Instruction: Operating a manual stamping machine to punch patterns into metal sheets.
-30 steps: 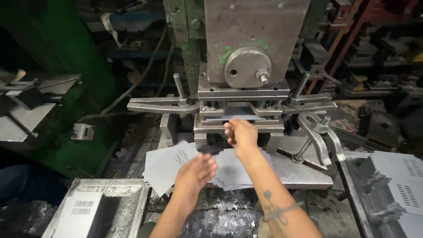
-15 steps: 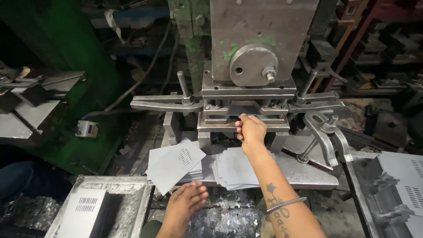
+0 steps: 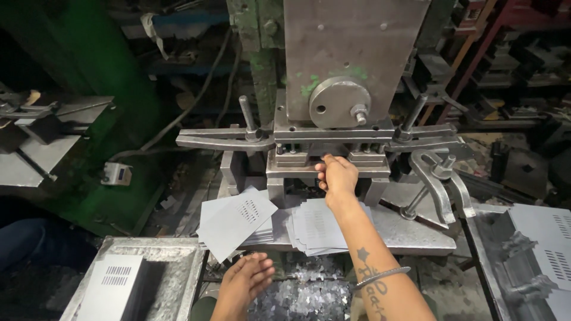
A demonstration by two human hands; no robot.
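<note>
Right hand reached into the press die, fingers curled, contents hidden | left hand open, empty, below bed's front edge | punched sheets nearer left hand, up-left of it

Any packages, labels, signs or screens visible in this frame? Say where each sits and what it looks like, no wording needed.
Small box-shaped device: left of the press, against the green machine body; pale grey housing with a dark rectangular window that may be a display; cannot tell if it is lit.
Green paint patches: on the grey press head above the round boss; irregular smears, not a label.
No packages, printed signs or stickers can be made out elsewhere.
</note>
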